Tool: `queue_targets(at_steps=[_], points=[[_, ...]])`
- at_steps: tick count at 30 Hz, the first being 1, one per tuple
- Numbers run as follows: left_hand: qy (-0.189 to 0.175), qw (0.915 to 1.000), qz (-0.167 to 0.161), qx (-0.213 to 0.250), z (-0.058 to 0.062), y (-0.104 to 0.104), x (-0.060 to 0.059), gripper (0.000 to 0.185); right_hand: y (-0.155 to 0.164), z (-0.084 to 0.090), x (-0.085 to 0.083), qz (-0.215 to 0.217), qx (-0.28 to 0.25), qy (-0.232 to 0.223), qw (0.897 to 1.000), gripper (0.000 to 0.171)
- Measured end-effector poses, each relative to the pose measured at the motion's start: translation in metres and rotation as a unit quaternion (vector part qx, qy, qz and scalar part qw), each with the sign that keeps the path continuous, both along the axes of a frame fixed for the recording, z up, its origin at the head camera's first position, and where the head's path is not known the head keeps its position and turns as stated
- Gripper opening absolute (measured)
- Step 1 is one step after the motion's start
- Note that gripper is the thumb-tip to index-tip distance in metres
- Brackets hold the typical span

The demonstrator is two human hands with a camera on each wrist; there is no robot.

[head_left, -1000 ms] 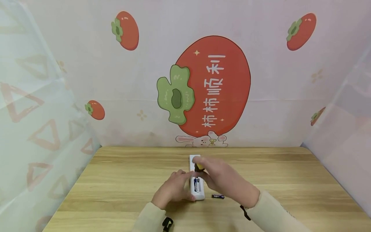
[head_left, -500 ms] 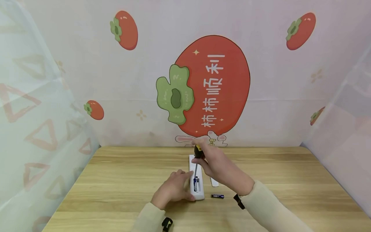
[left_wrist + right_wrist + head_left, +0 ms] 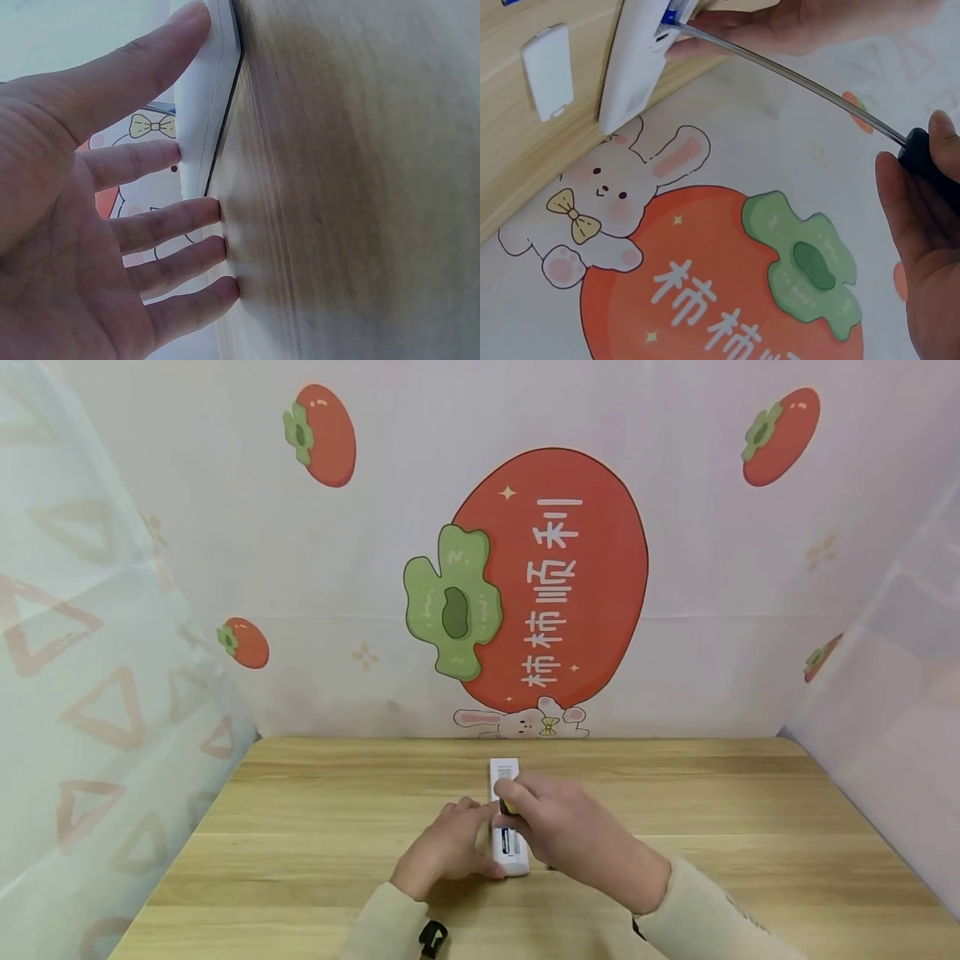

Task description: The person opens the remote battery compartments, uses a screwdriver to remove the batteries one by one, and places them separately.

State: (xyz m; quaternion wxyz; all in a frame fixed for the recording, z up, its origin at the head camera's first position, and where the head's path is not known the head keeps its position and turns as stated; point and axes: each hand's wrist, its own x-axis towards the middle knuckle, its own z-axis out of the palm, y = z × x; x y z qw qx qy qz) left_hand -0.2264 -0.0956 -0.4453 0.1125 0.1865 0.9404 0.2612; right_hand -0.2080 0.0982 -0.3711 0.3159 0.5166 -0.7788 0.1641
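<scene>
A white remote control point(image 3: 513, 865) lies back side up on the table, its battery compartment uncovered with a blue battery point(image 3: 506, 841) inside. My left hand point(image 3: 448, 845) steadies it: thumb and index finger press along its side, the other fingers extended with tips at the table point(image 3: 67, 187). My right hand point(image 3: 573, 827) grips a screwdriver point(image 3: 795, 77) by its black and yellow handle point(image 3: 510, 808). In the right wrist view the long metal shaft slants to the compartment, its tip right at the battery's end. From the head view, the right hand hides most of the shaft.
A white battery cover point(image 3: 549, 71) lies on the table beside the remote, hidden in the head view by the right hand. Nearby, a loose battery point(image 3: 511, 2) just shows at the right wrist view's edge. Behind the wooden table point(image 3: 337, 793) hangs a printed backdrop point(image 3: 690, 610).
The right hand rose with the screwdriver half a second ago, showing its shaft and the cover, then came down nearer the remote. It now covers the cover and nearly all the loose battery.
</scene>
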Motion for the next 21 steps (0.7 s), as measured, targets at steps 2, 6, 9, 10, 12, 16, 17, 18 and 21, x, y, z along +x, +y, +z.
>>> queue_targets(at_steps=[2,6,9,10,12,16,17,18,21], points=[[0.006,1.0,-0.003,-0.003,0.0,0.0,0.0,0.079,0.0,-0.001,0.003,0.009,0.008,0.013,1.0,0.05],[0.013,0.9999,-0.007,-0.006,0.0,0.0,0.001,0.076,0.002,-0.003,0.005,0.028,0.005,0.016,0.999,0.054],[0.012,0.9999,-0.008,-0.004,0.001,0.0,0.001,0.078,0.004,-0.004,0.003,0.037,-0.005,0.001,0.999,0.058],[0.011,0.9999,-0.007,-0.002,0.001,0.0,0.001,0.079,0.005,-0.004,0.003,0.038,-0.006,-0.004,0.999,0.058],[0.008,1.0,-0.005,-0.001,0.0,0.0,0.001,0.083,0.007,-0.005,0.002,0.041,-0.009,-0.013,0.999,0.055],[0.002,1.0,-0.002,0.0,0.0,-0.001,0.0,0.09,0.012,-0.006,0.001,0.05,-0.012,-0.021,0.998,0.035],[0.001,1.0,-0.001,0.0,0.0,-0.001,0.0,0.09,0.014,-0.006,0.001,0.053,-0.012,-0.019,0.998,0.029],[-0.001,1.0,-0.001,0.002,0.0,-0.001,0.0,0.091,0.015,-0.006,0.001,0.057,-0.011,-0.019,0.998,0.024],[-0.004,1.0,0.001,0.004,-0.001,-0.001,0.001,0.091,0.016,-0.006,0.001,0.063,-0.008,-0.008,0.998,0.018]])
